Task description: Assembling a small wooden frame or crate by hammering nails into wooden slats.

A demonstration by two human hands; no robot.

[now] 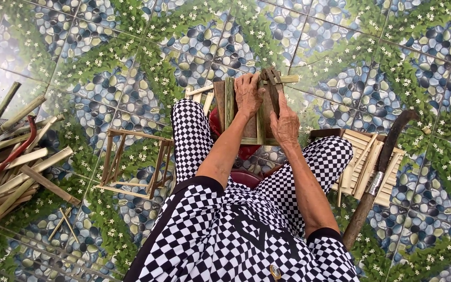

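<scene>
Floor (340,47) of pebble-and-leaf patterned tiles. Heap of split bamboo strips (11,162) at far left, a finished bamboo frame (134,164) beside the left knee. Slatted panel (364,167) at right, long-handled knife (377,177) lying across it. On the lap, a small bamboo frame (246,112); left hand (247,94) closed over its top edge, right hand (285,122) gripping its right side.
</scene>
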